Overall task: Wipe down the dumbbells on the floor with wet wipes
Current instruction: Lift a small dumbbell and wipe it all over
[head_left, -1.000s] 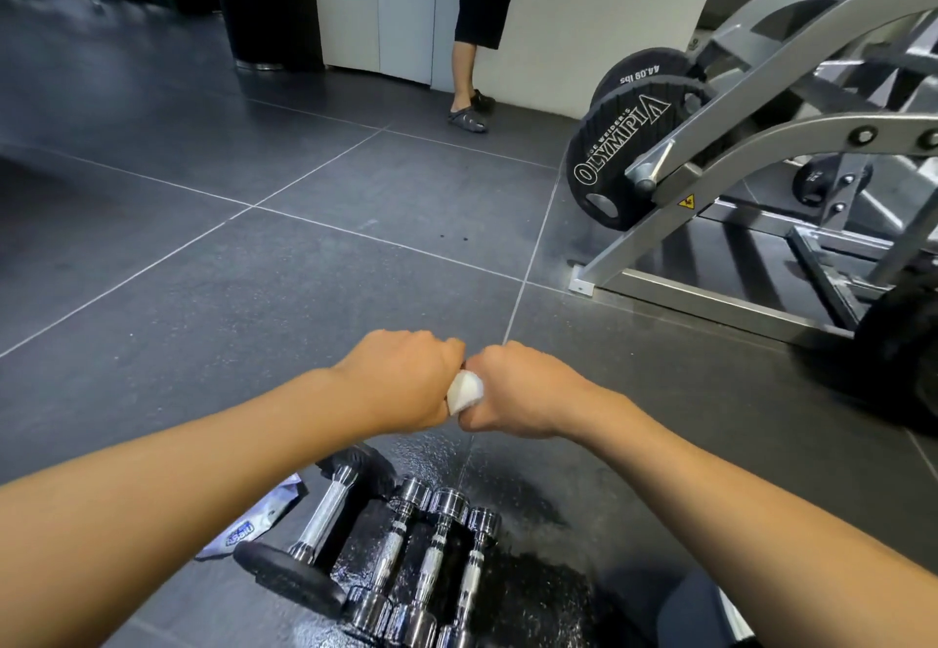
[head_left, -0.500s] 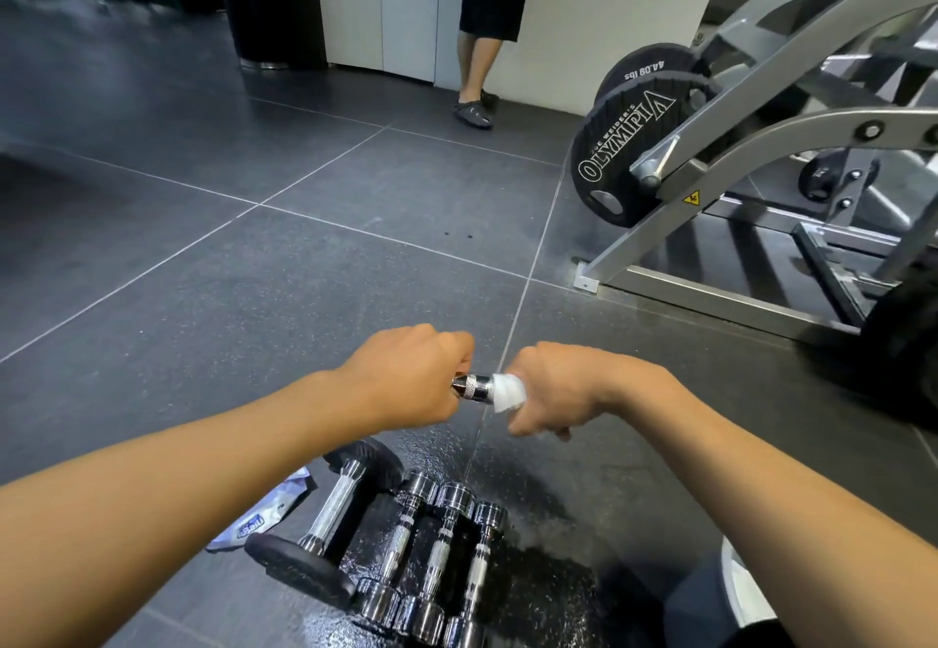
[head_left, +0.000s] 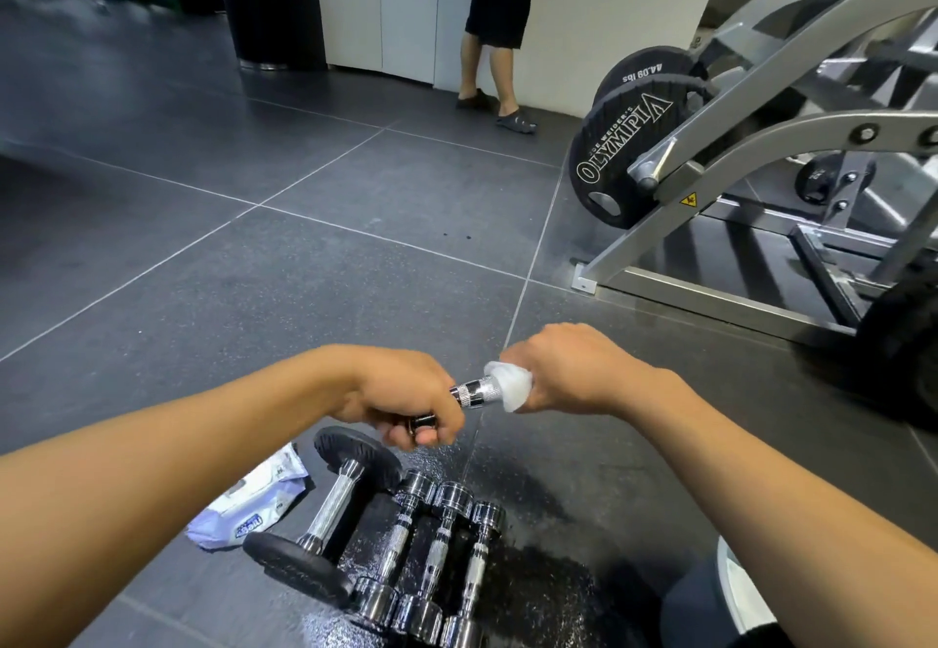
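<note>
My left hand [head_left: 401, 396] clamped one end of the small chrome dumbbell [head_left: 474, 392], its long axis level between my fists; my right hand [head_left: 573, 368] closed the white wet wipe [head_left: 512, 386] around its other end, above the floor dumbbells.

A chrome dumbbell [head_left: 474, 392] shows only a short stretch of handle, its ends buried in the left hand [head_left: 406, 396] and under the white wipe [head_left: 511, 385] bunched in the right hand [head_left: 571, 368]. A bystander [head_left: 495, 28] by the wall is cut off at the waist by the top edge. The print on the wipes packet [head_left: 254, 500] is too small to read.

Head view, forward-down, seemingly close.
</note>
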